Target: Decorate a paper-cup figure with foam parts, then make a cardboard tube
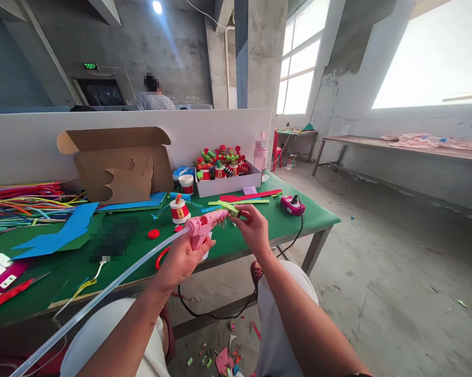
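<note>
My left hand [184,263] is wrapped round the handle of a pink hot glue gun [199,228], and a long clear glue stick [102,298] runs out of its back end. In my right hand [255,228] a light green paper strip [230,208] is pinched between thumb and fingers. The gun's nozzle points at this strip; whether they touch I cannot tell. Just behind the gun stands an upside-down red and white paper cup [180,212] with blue coiled strips at its sides. A red round cap [153,234] lies left of the gun.
An open cardboard box [122,167] and a white box [228,187] of finished cup figures stand along the back. Colourful sticks [27,207] lie at the left. A pink power socket [293,205] with a black cord sits at the right. Paper scraps [223,361] litter the floor.
</note>
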A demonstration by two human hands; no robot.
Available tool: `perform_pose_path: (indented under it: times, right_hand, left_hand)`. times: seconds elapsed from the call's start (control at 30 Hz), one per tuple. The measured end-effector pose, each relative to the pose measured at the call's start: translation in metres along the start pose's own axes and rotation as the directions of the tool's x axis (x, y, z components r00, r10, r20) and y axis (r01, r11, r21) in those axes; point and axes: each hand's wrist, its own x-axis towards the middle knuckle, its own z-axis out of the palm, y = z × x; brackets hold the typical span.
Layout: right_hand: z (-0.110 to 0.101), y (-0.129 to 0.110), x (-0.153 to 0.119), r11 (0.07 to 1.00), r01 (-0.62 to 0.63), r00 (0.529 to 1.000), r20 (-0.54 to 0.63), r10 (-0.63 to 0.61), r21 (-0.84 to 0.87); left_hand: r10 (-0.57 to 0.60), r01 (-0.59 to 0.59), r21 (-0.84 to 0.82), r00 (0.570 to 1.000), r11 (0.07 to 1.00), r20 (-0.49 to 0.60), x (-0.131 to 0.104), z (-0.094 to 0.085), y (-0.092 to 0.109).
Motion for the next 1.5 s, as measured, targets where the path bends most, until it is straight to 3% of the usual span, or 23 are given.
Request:
perform_pose_path:
  times: [0.27,0.73,0.87,1.13,1.3,1.5]
  right_hand:
    - [-0.001,-0.001,0.000,0.999,0.005,1.000,-0.003,-0.005,-0.039]
    - [-0.002,-0.002,0.000,0.998,0.015,1.000,-0.003,-0.015,-0.058]
    - [-0.001,-0.001,-0.001,1.000,0.008,1.000,0.013,-0.008,-0.018]
    - [0.001,-0.002,-0.001,0.999,0.009,1.000,0.009,-0.009,-0.032]
    - [0.001,-0.003,-0.001,1.000,-0.031,0.999,0.020,0.031,0.004]
    - [-0.001,0.000,0.001,0.990,-0.113,0.993,0.033,0.111,0.081]
  left_hand:
    - [0.004,-0.004,0.073,1.000,0.997,-0.008,0.003,-0.004,0.000]
    - [-0.022,0.020,-0.046,0.999,0.999,-0.041,0.002,-0.002,0.008]
    - [-0.128,0.137,-0.188,0.990,0.973,0.058,0.002,-0.005,0.002]
    - [-0.155,0.235,-0.562,0.970,0.793,0.187,0.003,-0.008,-0.001]
    - [-0.183,0.290,-0.629,0.956,0.722,0.230,0.001,-0.009,0.001]
    - [-0.043,0.208,-0.624,0.962,0.753,0.268,0.000,-0.009,0.002]
